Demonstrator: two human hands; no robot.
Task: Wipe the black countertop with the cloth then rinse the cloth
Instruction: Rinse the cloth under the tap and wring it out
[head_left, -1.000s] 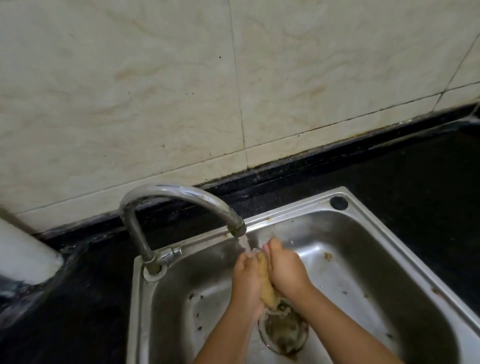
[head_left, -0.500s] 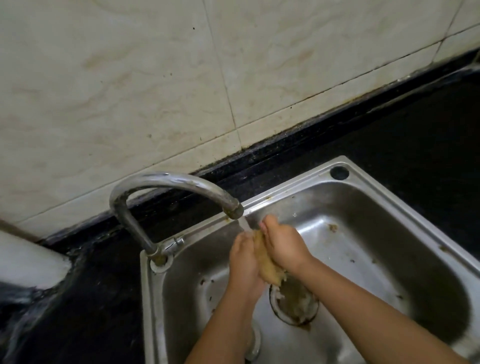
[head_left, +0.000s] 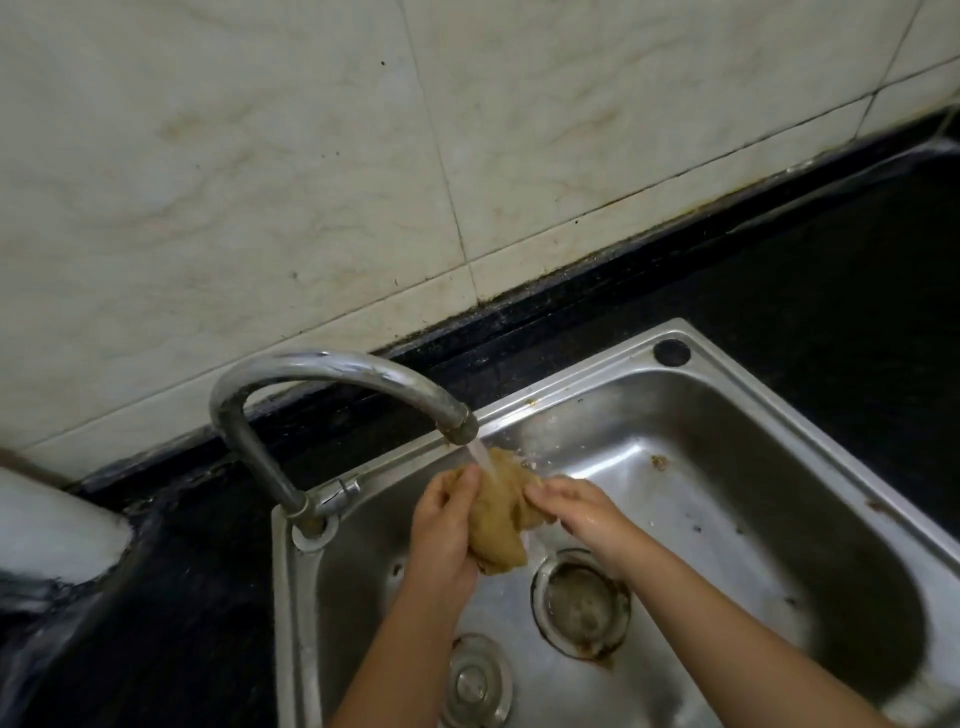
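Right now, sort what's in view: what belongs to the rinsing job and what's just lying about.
In use:
cloth, held under the stream
left hand, gripping the cloth
right hand, gripping the cloth
tap, running
sink
black countertop

Lying about:
round metal strainer in the sink
white object at the left edge

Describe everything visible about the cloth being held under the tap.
The cloth is a yellowish-brown rag, wet and bunched into a crumpled wad. It hangs above the steel sink near the drain. The faucet pours a thin stream onto its top. The left hand grips its left side; the right hand holds its right edge.
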